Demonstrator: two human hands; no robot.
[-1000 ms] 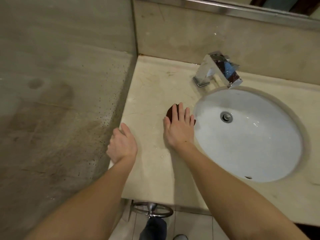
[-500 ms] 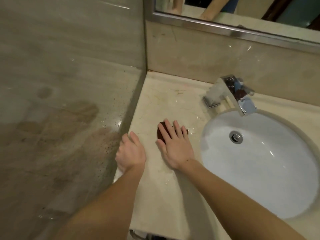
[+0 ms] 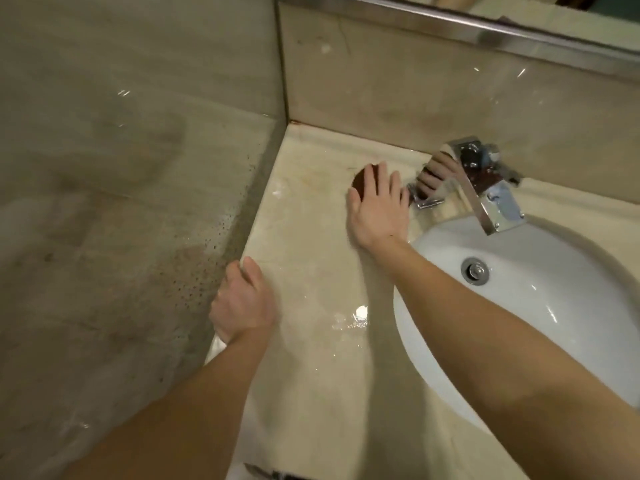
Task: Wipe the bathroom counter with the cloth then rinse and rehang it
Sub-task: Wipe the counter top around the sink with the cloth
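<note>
At the left, a glass panel (image 3: 138, 202) meets the pale stone desk (image 3: 311, 358). The left hand (image 3: 244, 303) rests at the desk's left edge, fingers curled and holding nothing. Further right, the right hand (image 3: 379, 206) lies flat, fingers spread, pressing the dark cloth (image 3: 361, 181) onto the desk (only a brown edge shows). Just beside it stands the chrome faucet (image 3: 478, 181), above the white sink (image 3: 519, 306).
</note>
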